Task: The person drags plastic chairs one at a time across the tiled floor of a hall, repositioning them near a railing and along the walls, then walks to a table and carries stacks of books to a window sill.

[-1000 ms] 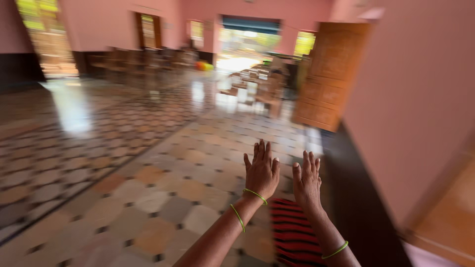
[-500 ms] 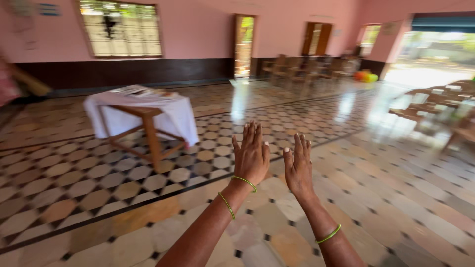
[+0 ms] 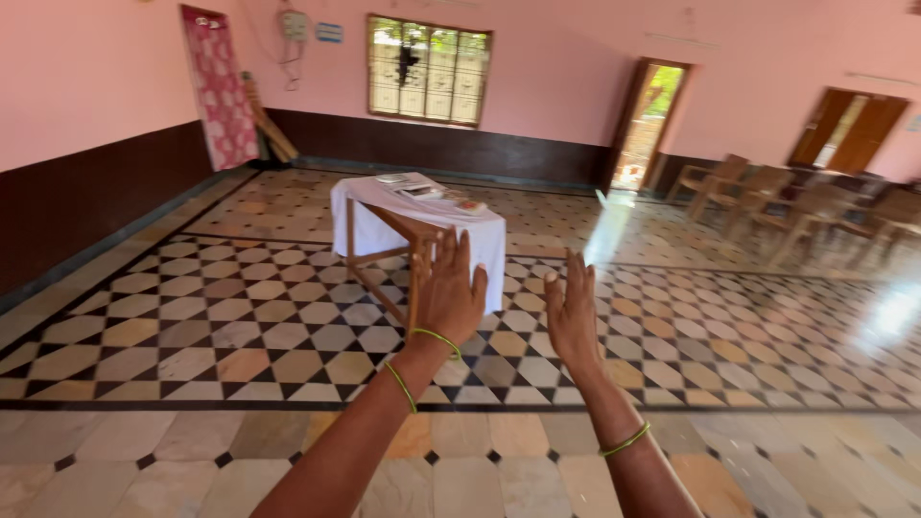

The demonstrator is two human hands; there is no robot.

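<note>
While both arms reach forward into the room, the left hand (image 3: 446, 293) and the right hand (image 3: 573, 312) are raised side by side with fingers stretched upward and spread, backs turned to the camera, a clear gap between them and nothing held in either. Two thin green bangles (image 3: 422, 360) circle the left wrist and forearm, and one thin green bangle (image 3: 625, 440) sits on the right forearm. Beyond the left hand, partly covered by it, stands a small wooden bench draped with a white cloth (image 3: 379, 206), on the black-and-cream diamond-patterned tiled floor (image 3: 221, 326); some flat objects, too small to identify, lie on the cloth top. The hands are well apart from the bench and touch nothing. Nearer the camera the floor changes to larger pale beige and grey tiles (image 3: 144, 460). Pink walls with a dark brown lower band enclose the hall. A red patterned cloth (image 3: 223, 91) hangs on the far wall at left, a barred window (image 3: 428, 69) sits beside it, and an open doorway (image 3: 650, 120) lets in light. Wooden chairs (image 3: 767, 197) stand along the right side
</note>
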